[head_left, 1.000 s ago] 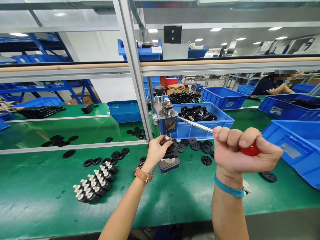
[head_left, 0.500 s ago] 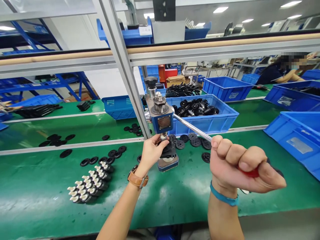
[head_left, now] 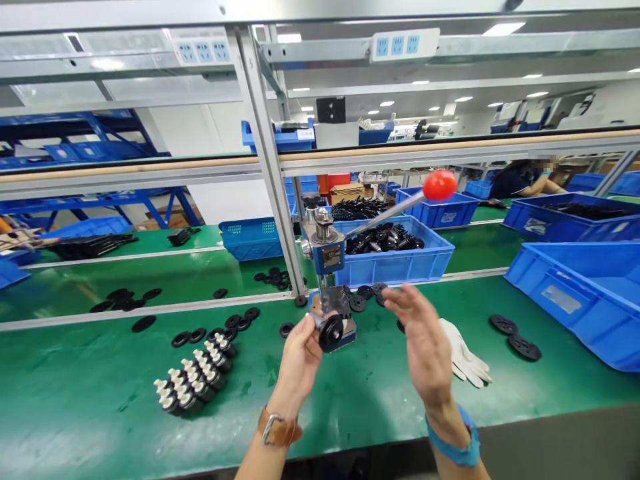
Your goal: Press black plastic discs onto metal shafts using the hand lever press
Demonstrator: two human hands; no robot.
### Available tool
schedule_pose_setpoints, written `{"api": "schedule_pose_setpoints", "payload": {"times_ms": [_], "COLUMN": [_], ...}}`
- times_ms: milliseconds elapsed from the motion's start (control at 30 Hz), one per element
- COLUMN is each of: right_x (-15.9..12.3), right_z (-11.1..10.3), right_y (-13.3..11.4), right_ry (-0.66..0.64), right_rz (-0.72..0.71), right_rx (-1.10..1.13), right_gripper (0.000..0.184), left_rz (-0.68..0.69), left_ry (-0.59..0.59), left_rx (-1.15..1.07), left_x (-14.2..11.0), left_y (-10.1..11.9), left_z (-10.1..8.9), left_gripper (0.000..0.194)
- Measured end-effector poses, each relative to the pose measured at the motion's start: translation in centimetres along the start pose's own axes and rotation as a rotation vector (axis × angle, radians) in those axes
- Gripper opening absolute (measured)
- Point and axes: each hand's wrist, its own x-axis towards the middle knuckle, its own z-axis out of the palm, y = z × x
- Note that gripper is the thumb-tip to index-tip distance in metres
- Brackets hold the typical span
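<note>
My left hand [head_left: 301, 350] is closed on a part with a grey cylindrical shaft and a black round wheel [head_left: 331, 333], held tilted in front of the hand press [head_left: 330, 257]. The press lever [head_left: 387, 215] slants up to the right and ends in a red knob [head_left: 440, 185], which nothing touches. My right hand [head_left: 425, 343] is open in the air to the right of the press, its fingers stretched out and slightly blurred. A white glove [head_left: 463, 355] lies on the bench just beyond it. Black discs [head_left: 357, 303] lie beside the press.
Several black parts with white tips [head_left: 195, 377] stand in rows at the left, near loose black rings [head_left: 181, 339]. A blue bin [head_left: 395, 267] of black parts stands behind the press. Another blue bin [head_left: 575, 293] is at the right. A metal post [head_left: 270, 160] rises beside the press.
My right hand has let go of the lever, which has swung up. My left hand has drawn the wheeled part out from under the press, toward me. The view has tilted upward.
</note>
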Motion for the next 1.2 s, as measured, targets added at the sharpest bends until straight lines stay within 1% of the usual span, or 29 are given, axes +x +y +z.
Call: {"api": "schedule_pose_setpoints", "payload": {"times_ms": [33, 100, 167, 233, 267, 300, 400, 433, 467, 567, 600, 633, 667, 700, 767, 800, 833, 900, 967, 1000, 1033, 1067, 1100, 1133, 1167, 1200], "right_x": [-1.6, -4.4, -6.3, -7.4, -7.8, -8.1, -8.8, -9.1, -9.4, -10.5, -10.8, -11.0, -10.9, -10.6, -8.8, -7.3, -5.2, 0.1, 6.4, 9.4, 12.2, 14.5, 16.1, 17.0, 17.1, 16.5], "right_z": [0.2, 0.9, 1.6, 2.0, 2.0, 1.9, 1.5, 1.4, 1.5, 2.1, 2.3, 2.4, 2.4, 2.1, 1.1, 0.3, -0.5, -2.2, -3.4, -3.6, -3.6, -3.5, -3.2, -2.9, -2.5, -2.2], "right_y": [0.5, 1.3, 1.8, 2.2, 2.3, 2.4, 2.6, 2.7, 2.8, 3.2, 3.4, 3.6, 3.9, 4.3, 5.0, 5.4, 5.6, 5.9, 5.8, 5.7, 5.5, 5.3, 5.1, 4.9, 4.6, 4.5], "right_ry": [-0.089, -0.252, -0.371, -0.442, -0.436, -0.403, -0.257, -0.246, -0.264, -0.361, -0.348, -0.297, -0.226, -0.143, 0.030, 0.099, 0.180, 0.303, 0.398, 0.418, 0.411, 0.392, 0.343, 0.284, 0.240, 0.205], "right_rz": [0.028, 0.025, -0.020, -0.062, -0.073, -0.079, -0.048, -0.021, 0.011, 0.178, 0.264, 0.352, 0.431, 0.493, 0.566, 0.577, 0.582, 0.571, 0.539, 0.525, 0.529, 0.534, 0.561, 0.582, 0.566, 0.544], "right_rx": [-0.096, -0.259, -0.380, -0.479, -0.522, -0.558, -0.617, -0.628, -0.640, -0.638, -0.592, -0.524, -0.449, -0.374, -0.246, -0.199, -0.140, -0.026, 0.076, 0.125, 0.171, 0.213, 0.248, 0.282, 0.293, 0.283], "right_gripper": [0.048, 0.052, 0.058, 0.061, 0.061, 0.059, 0.051, 0.052, 0.055, 0.073, 0.073, 0.069, 0.062, 0.052, 0.035, 0.028, 0.023, 0.022, 0.025, 0.028, 0.035, 0.044, 0.052, 0.054, 0.051, 0.045], "left_rz": [-0.137, -0.341, -0.450, -0.501, -0.516, -0.527, -0.541, -0.538, -0.530, -0.493, -0.479, -0.463, -0.449, -0.433, -0.406, -0.392, -0.377, -0.342, -0.291, -0.257, -0.206, -0.140, -0.062, 0.019, 0.098, 0.171], "left_ry": [-0.011, -0.025, -0.003, 0.053, 0.086, 0.121, 0.213, 0.235, 0.259, 0.328, 0.334, 0.319, 0.274, 0.209, 0.084, 0.048, 0.038, 0.081, 0.136, 0.160, 0.185, 0.220, 0.270, 0.331, 0.404, 0.486], "left_rx": [-0.139, -0.340, -0.460, -0.520, -0.531, -0.534, -0.509, -0.491, -0.470, -0.389, -0.355, -0.318, -0.282, -0.252, -0.201, -0.176, -0.147, -0.082, -0.018, 0.017, 0.066, 0.131, 0.202, 0.270, 0.333, 0.381], "left_x": [-1.2, -2.9, -4.0, -4.5, -4.7, -4.8, -5.2, -5.3, -5.5, -6.3, -6.5, -6.8, -7.1, -7.3, -7.7, -7.8, -8.0, -8.5, -9.0, -9.2, -9.3, -9.3, -9.2, -9.1, -8.9, -8.8], "left_y": [-0.7, -2.1, -3.3, -4.1, -4.4, -4.5, -5.0, -5.4, -5.8, -7.6, -8.2, -8.7, -9.0, -9.1, -8.7, -8.3, -7.7, -6.5, -5.6, -5.2, -4.9, -4.7, -4.4, -4.0, -3.6, -3.0], "left_z": [-0.6, -1.7, -2.5, -3.1, -3.4, -3.6, -3.8, -3.8, -3.6, -3.3, -3.2, -3.3, -3.5, -3.7, -4.5, -5.0, -5.4, -6.1, -6.4, -6.5, -6.5, -6.7, -7.1, -7.7, -8.6, -9.8], "left_gripper": [0.022, 0.023, 0.028, 0.032, 0.033, 0.034, 0.035, 0.034, 0.033, 0.022, 0.016, 0.010, 0.008, 0.014, 0.030, 0.038, 0.044, 0.051, 0.052, 0.052, 0.051, 0.050, 0.047, 0.044, 0.041, 0.038]}}
